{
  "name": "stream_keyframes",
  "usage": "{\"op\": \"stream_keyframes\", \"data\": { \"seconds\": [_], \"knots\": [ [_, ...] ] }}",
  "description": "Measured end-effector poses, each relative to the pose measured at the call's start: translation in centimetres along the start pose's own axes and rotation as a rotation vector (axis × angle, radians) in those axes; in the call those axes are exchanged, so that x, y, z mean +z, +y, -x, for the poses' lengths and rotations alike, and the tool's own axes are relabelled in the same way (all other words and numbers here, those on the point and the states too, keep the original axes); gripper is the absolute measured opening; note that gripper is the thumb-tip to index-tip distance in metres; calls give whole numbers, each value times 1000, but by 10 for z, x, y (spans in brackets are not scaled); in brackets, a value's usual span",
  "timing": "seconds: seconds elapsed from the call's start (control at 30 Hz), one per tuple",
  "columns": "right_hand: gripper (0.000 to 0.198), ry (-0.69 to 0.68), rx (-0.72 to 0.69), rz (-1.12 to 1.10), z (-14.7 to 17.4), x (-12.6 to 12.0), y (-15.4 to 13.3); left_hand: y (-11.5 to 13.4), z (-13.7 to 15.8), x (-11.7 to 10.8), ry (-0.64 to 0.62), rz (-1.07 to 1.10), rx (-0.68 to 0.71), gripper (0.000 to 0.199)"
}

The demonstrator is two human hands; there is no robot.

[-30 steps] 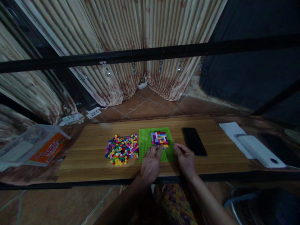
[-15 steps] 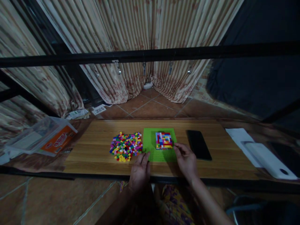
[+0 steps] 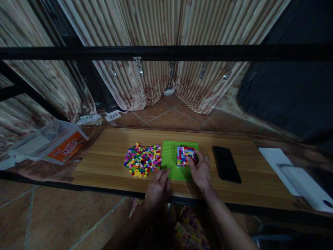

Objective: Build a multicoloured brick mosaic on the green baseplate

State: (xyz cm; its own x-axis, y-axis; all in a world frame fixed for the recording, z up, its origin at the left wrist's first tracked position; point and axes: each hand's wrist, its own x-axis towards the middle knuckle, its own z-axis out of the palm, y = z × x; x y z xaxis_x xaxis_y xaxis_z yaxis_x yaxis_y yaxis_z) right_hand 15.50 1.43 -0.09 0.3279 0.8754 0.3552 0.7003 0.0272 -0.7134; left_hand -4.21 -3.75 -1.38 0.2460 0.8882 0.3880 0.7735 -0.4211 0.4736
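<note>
A green studded baseplate (image 3: 170, 152) lies on the wooden tabletop, with a low square build of multicoloured toy bricks (image 3: 182, 159) on its right half. My right hand (image 3: 201, 170) is closed around the build's right side, thumb over its top and fingers along the far right edge. Whether a loose brick sits under those fingers cannot be seen. My left hand (image 3: 158, 187) rests at the plate's near left corner, fingers stretched forward and fingertips touching it. Just beyond that hand spreads a pile of small loose bricks (image 3: 142, 159) in many colours.
A black phone (image 3: 227, 164) lies right of the baseplate. At far left stands a clear plastic box (image 3: 49, 142) with an orange label. White sheets (image 3: 278, 166) and a white flat object (image 3: 307, 187) lie at far right. A dark bar (image 3: 166, 52) crosses beyond the table (image 3: 99, 166).
My right hand has moved from the build's near right corner up onto its right side, thumb now over the top. The left hand stays at the plate's corner. The camera view has shifted slightly.
</note>
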Motion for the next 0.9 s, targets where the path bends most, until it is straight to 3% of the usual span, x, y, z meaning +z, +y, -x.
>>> {"op": "stream_keyframes", "data": {
  "seconds": [0.27, 0.5, 0.77, 0.9],
  "knots": [
    [56, 7, 14, -52, 3, 5, 7, 0, 1, 1, -69, 56, -24, 39],
    [53, -37, -34, -86, 0, 3, 13, 1, 3, -1, -38, 103, -20, 38],
    [67, 16, -141, 97, -4, 6, 5, 4, 4, -3, -32, 200, -64, 40],
    [86, -74, -84, 257, -6, 13, -14, 5, 3, -5, -39, 244, -97, 42]
  ]
}}
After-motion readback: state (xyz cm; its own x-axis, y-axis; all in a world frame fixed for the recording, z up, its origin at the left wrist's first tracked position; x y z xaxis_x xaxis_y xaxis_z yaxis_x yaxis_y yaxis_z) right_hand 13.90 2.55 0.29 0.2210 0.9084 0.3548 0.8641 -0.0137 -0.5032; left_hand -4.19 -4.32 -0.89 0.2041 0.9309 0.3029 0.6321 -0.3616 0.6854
